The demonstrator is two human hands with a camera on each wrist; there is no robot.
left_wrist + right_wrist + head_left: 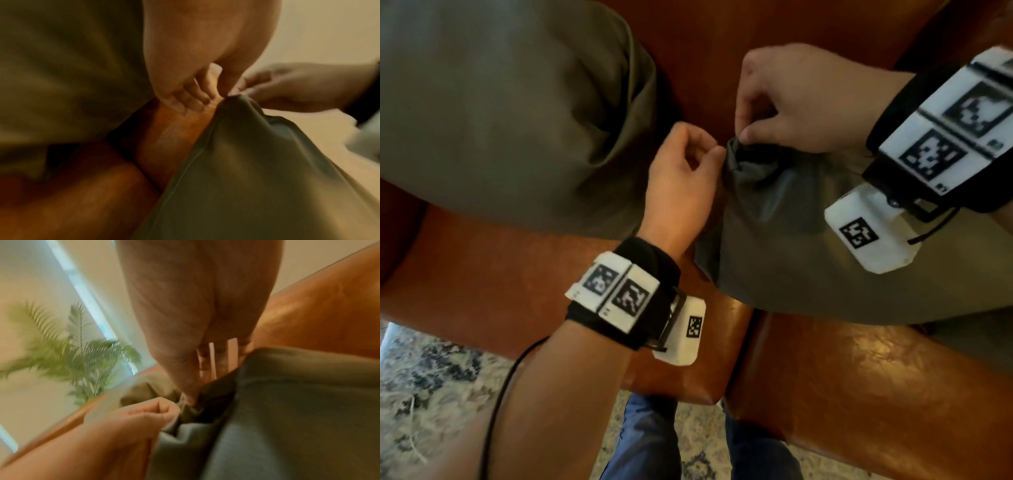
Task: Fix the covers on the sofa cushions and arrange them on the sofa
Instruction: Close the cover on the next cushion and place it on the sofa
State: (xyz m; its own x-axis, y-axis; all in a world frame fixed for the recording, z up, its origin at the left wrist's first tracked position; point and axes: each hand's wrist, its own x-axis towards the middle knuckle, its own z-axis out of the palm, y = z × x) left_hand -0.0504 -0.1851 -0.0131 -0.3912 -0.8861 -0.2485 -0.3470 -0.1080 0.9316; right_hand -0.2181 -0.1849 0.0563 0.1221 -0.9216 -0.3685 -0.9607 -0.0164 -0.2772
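An olive-green cushion cover [784,236] lies on the brown leather sofa [852,377], its top corner bunched up. My right hand [784,102] pinches that corner from above, thumb and forefinger closed on the fabric [205,395]. My left hand [685,171] comes in from the left, fingers curled, its fingertips pinching the same bunched corner [232,104]. A second, filled olive cushion [510,113] rests against the sofa back at the left, apart from both hands.
The sofa seat edge [681,387] runs across the lower middle, with a patterned rug [431,387] and my blue-trousered legs [650,442] below it. A green palm plant [68,344] and a window stand beyond the sofa in the right wrist view.
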